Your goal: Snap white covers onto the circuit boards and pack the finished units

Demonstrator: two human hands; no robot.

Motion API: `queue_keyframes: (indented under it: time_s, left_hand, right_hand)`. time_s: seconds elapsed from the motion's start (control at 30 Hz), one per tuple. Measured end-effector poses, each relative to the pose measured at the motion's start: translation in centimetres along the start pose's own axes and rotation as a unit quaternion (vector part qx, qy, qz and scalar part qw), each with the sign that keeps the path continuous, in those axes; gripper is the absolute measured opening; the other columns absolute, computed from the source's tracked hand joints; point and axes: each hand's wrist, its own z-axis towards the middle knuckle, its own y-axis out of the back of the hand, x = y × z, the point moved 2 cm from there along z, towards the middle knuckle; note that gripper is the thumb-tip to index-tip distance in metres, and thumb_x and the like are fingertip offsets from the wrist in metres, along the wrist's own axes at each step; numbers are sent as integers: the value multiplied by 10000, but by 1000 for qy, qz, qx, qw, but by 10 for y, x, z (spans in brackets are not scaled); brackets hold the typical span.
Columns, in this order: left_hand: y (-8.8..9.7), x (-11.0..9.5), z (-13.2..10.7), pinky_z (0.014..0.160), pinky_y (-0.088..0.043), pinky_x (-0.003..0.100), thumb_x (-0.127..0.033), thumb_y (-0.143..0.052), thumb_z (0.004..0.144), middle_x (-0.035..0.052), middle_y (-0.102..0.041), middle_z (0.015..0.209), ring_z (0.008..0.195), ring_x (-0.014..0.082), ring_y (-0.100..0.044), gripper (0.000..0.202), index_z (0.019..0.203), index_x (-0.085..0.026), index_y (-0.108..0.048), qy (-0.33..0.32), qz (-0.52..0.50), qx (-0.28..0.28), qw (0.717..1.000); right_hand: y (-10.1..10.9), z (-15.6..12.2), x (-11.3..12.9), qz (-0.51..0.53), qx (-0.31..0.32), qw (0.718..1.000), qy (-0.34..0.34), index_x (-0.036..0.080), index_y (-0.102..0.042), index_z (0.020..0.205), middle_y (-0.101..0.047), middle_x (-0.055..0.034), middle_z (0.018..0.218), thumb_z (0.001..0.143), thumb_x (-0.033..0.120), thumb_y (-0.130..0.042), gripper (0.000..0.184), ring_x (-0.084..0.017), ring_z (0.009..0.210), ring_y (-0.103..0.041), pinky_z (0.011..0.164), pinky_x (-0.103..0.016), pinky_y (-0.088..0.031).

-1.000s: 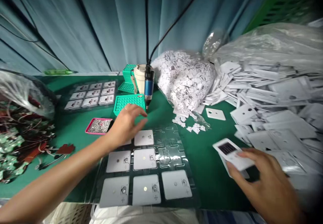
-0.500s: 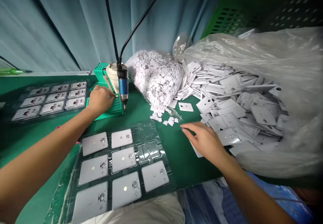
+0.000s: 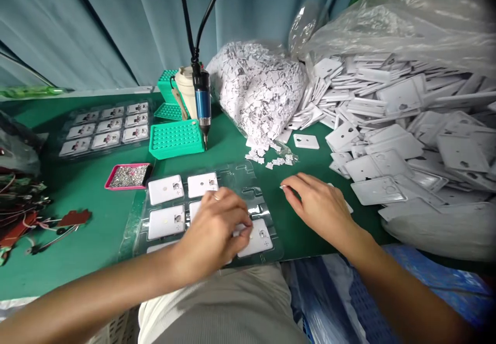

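Observation:
My left hand (image 3: 222, 225) is closed in a pinch over the front right white plastic cover (image 3: 261, 238) in the clear blister tray (image 3: 242, 176). What its fingertips hold, if anything, I cannot make out. Other white covers, such as the back left one (image 3: 166, 190), lie in the tray's pockets, each with a camera-like cutout; my left hand and forearm hide some of them. To the tray's right, above the green table, my right hand (image 3: 320, 202) pinches a small white plastic piece (image 3: 282, 187) between thumb and forefinger. Part of a white panel (image 3: 349, 207) shows behind that hand.
An electric screwdriver (image 3: 202, 101) hangs beside a green perforated block (image 3: 176, 140). A pink tray of screws (image 3: 128, 176) sits left. Behind are a bag of small white pieces (image 3: 259, 86), a heap of white panels (image 3: 403, 142), and another filled blister tray (image 3: 129, 145).
My left hand has moved from the green perforated block down to the front right cover in the tray. My right hand stays beside the tray. The view has shifted.

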Motion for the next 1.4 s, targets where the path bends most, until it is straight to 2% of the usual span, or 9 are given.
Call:
queue_keyframes:
  time_s: [0.17,0.27,0.4,0.57,0.73,0.87,1.03,1.17,1.4]
  left_hand:
    - [-44,-12,10,814,-455,355,-124,-595,827,37,-645,808,847,200,-584,104,746,-150,-653,-46,57,32,997]
    - [-55,-14,8,965,-456,425,-93,-560,830,39,-634,763,808,198,-606,155,703,-138,-637,-97,173,39,979]
    - [-60,-22,-10,1082,-380,549,-76,-534,811,89,-662,921,1009,266,-613,149,851,-112,-672,-127,239,32,962]
    - [-59,-22,-27,1108,-352,577,-88,-523,757,124,-631,1110,1185,300,-530,373,1120,-102,-613,-86,212,54,972]
    - [-43,-19,-25,1089,-346,596,-219,-622,823,118,-561,1260,1225,318,-482,361,1178,-182,-566,-60,165,77,981]
    - [-33,-22,-14,909,-486,515,-345,-768,754,147,-624,1060,1025,333,-563,469,1103,-100,-574,1,204,105,973]
    - [-32,-22,0,801,-509,450,-349,-792,731,107,-625,898,906,310,-579,427,999,-84,-592,-23,227,153,962]
    - [-26,-17,1,766,-530,437,-286,-681,765,144,-597,1005,919,306,-588,403,1087,-73,-566,-41,175,112,977]
    - [-16,-17,-6,745,-585,339,-165,-581,748,163,-600,1122,957,254,-626,521,1245,-52,-476,-70,69,25,995]
  right_hand:
    - [2,-26,2,30,-38,999,-5,224,-631,886,-644,12,789,946,287,-498,159,-137,684,-584,568,-275,-332]
    - [5,-34,-3,72,-67,995,-9,222,-632,876,-649,13,790,946,276,-506,154,-134,699,-589,603,-267,-356]
    - [7,-41,-3,128,-70,989,-17,213,-634,881,-653,-4,805,948,272,-507,156,-146,735,-599,651,-267,-377]
    - [4,-48,15,153,-14,988,-1,210,-631,899,-654,-24,818,964,245,-463,183,-159,773,-600,675,-272,-388]
    - [-4,-62,20,167,11,986,-17,203,-622,866,-640,-30,792,961,227,-456,193,-162,741,-585,653,-280,-400]
    - [-7,-74,16,242,-13,969,-53,211,-635,975,-659,-38,852,960,273,-489,159,-164,763,-602,676,-280,-450]
    - [-2,-77,21,409,32,903,-126,237,-656,920,-650,-6,799,882,352,-627,125,-146,688,-593,620,-250,-485]
    - [5,-75,30,479,65,864,-144,223,-634,853,-649,-9,813,883,374,-618,155,-143,713,-600,617,-232,-491]
    - [10,-60,49,504,-4,854,-130,224,-647,838,-635,-19,796,879,307,-625,95,-139,690,-571,590,-235,-463]
